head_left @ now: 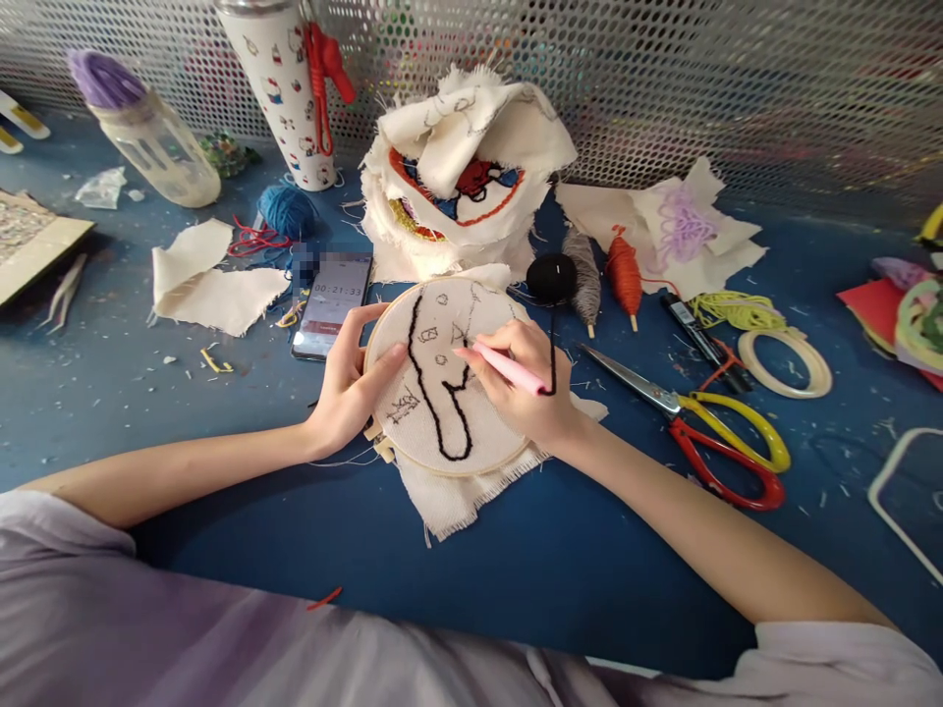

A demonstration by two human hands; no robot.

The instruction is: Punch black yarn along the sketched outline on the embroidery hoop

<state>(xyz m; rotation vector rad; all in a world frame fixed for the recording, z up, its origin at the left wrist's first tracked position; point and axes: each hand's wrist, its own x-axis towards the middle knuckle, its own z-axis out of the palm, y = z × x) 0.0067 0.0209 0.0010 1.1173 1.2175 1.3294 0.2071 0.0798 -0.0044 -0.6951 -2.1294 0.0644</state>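
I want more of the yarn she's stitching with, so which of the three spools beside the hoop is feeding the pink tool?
The black spool, nearest the hoop: its strand runs to the pink tool. The grey and orange spools lie unconnected.

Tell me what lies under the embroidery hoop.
Under the embroidery hoop lies cream cloth, its frayed edge sticking out below and to the right, on the blue table. The left hand steadies the rim. Whatever else lies beneath is covered.

Blue table w/ scissors, phone, hoop, cloth scraps.
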